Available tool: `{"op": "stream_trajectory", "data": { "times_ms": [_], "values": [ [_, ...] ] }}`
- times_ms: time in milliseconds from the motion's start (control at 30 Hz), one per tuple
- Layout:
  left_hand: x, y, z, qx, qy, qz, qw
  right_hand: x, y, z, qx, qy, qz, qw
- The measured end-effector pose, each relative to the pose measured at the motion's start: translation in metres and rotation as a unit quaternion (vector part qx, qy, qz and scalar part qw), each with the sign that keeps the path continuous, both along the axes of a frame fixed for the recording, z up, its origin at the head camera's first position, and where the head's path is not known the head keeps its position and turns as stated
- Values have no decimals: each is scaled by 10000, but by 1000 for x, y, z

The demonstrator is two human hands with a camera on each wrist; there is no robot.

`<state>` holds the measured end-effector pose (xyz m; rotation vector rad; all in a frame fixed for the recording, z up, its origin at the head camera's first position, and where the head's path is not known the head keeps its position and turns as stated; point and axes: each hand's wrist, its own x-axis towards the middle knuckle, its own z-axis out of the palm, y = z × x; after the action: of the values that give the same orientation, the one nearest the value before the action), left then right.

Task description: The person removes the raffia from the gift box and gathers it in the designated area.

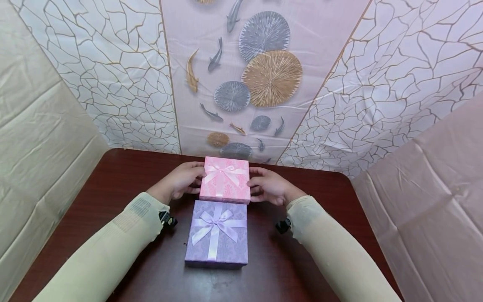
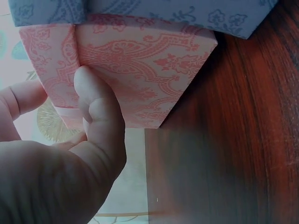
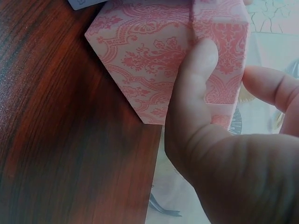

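A pink gift box (image 1: 235,189) with a pale pink ribbon bow on its lid sits near the far edge of the table. My left hand (image 1: 182,179) grips its left side; in the left wrist view the thumb (image 2: 103,112) presses flat on the patterned side wall. On the opposite side my right hand (image 1: 272,186) holds the box, its thumb (image 3: 194,84) against the wall and another finger at the far edge in the right wrist view. Directly in front lies a purple gift box (image 1: 231,247) with a lilac bow, close up to the pink one and touched by neither hand.
The dark reddish-brown wooden table (image 1: 302,251) extends to both sides of the boxes. Behind it hangs a patterned backdrop (image 1: 203,126) with fish and round leaves, and plain beige cloth walls (image 1: 34,167) flank the table. A small black device (image 1: 283,225) is strapped at each wrist.
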<state>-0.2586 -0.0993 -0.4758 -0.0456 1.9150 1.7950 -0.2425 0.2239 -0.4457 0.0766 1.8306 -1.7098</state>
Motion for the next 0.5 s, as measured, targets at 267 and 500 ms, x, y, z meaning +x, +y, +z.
{"op": "stream_trajectory", "data": {
  "times_ms": [267,500],
  "values": [
    [2,-1,0,20,-22,8,10000,2,-1,-1,-45,9,-88,10000],
    [3,-1,2,29,-31,20,10000,1,-2,0,-67,1,-110,9999]
  ]
}}
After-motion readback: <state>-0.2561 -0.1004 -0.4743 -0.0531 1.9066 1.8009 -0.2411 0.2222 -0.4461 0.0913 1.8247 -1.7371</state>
